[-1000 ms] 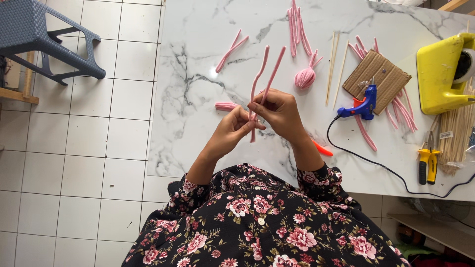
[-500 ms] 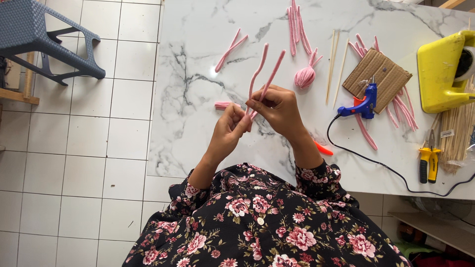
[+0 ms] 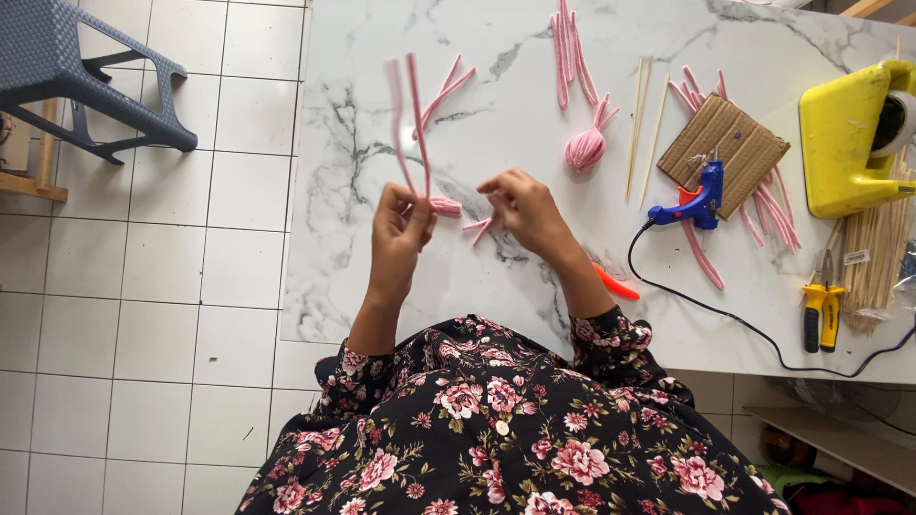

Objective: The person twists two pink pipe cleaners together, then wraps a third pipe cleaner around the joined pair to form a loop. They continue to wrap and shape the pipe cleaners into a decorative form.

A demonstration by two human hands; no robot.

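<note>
- Left hand (image 3: 399,221): fingers closed around the lower ends of two pink pipe cleaners (image 3: 408,119), which stand upright above the marble table (image 3: 382,286) and appear motion-blurred.
- Right hand (image 3: 523,205): fingertips pinched on a short pink piece (image 3: 480,227), just right of the left hand.
- Small pink bundle (image 3: 445,205): lies on the table between both hands.
- Orange-handled tool (image 3: 611,283): lies beside the right forearm, partly hidden.
- Further pink stems (image 3: 569,48): grouped at the far table edge; a wound pink bud (image 3: 584,148) rests below them.
- Wooden skewers (image 3: 641,114): lie right of the bud.
- Blue glue gun (image 3: 695,200): rests against a cardboard square (image 3: 737,145), cord trailing toward the near edge.
- Yellow tape dispenser (image 3: 849,138) and yellow-handled pliers (image 3: 821,310): at the right side.
- Grey stool (image 3: 76,72): stands on the tiled floor, left.
</note>
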